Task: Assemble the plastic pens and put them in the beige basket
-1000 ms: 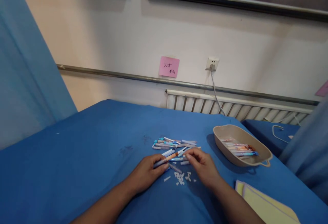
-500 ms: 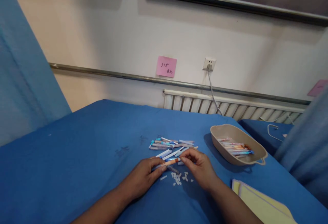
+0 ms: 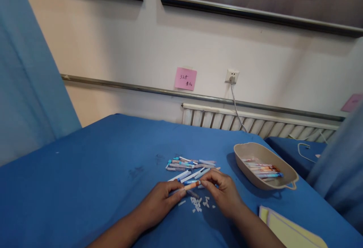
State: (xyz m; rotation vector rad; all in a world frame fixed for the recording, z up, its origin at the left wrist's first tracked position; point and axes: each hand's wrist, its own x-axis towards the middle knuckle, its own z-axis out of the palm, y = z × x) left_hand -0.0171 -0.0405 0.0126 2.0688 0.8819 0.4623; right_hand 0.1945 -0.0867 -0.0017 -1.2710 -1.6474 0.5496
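My left hand (image 3: 161, 201) is closed around the barrel of an orange pen (image 3: 190, 186) with a brown section near its right end. The thumb and fingertips of my right hand (image 3: 222, 190) pinch that right end; whether they grip the pen itself or a small piece on it is too small to tell. Behind and under my hands lies a loose pile of pens (image 3: 184, 164), white, blue and grey. Small white bits (image 3: 196, 204) are scattered on the blue cloth just in front of the held pen.
A beige basin (image 3: 249, 147) with several pens in it stands to the right. Yellow cloths or sheets (image 3: 292, 227) lie at the front right. The blue-covered table (image 3: 99, 168) reaches to a wall with a radiator (image 3: 210, 117) and a plugged socket (image 3: 231, 77).
The whole view has shifted slightly, so the scene sits a little lower. Both hands keep the same hold on the orange pen, with hardly any movement.
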